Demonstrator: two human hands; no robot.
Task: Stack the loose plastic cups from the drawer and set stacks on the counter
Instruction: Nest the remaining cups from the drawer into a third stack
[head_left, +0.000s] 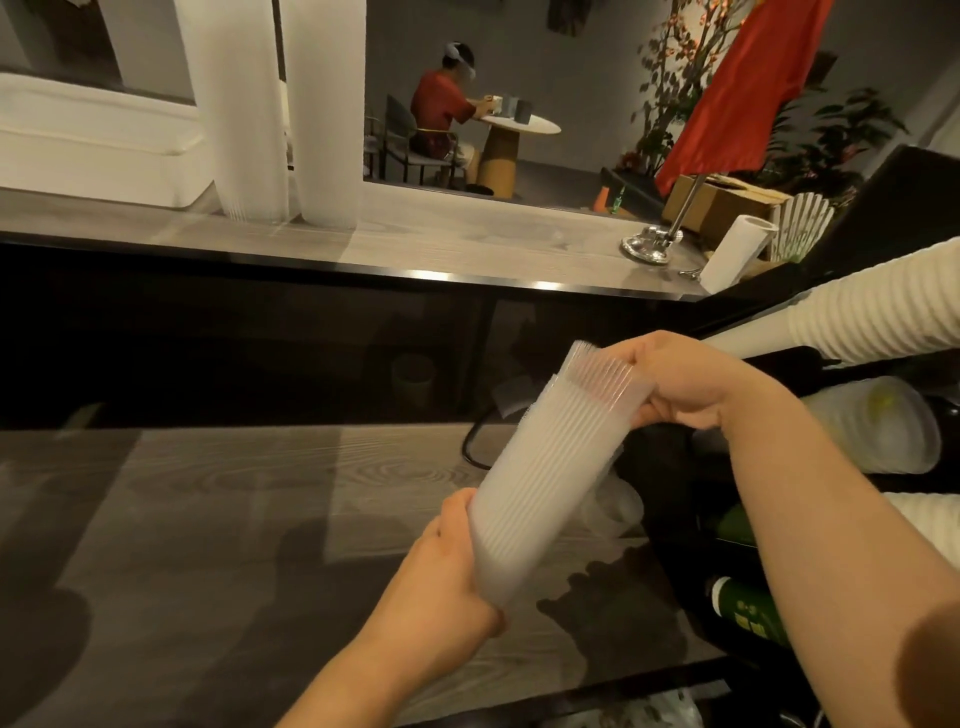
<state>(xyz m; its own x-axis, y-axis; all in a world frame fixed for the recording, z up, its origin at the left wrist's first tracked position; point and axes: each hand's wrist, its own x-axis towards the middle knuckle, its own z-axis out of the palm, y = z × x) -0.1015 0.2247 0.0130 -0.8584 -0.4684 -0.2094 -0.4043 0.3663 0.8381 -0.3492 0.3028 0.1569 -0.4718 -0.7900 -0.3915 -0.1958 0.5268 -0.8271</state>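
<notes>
Writing shows only as yellow-green marks on the dark green bottle (748, 613) lying at the lower right, too blurred to read. Both hands grip one stack of clear plastic cups (550, 467) above the lower counter (208, 519): the left hand (447, 566) curls round its lower end and the right hand (685, 384) pinches its upper end. Its long axis tilts from lower left up to upper right, and two tall stacks (280, 114) stand upright on the upper counter (441, 244).
</notes>
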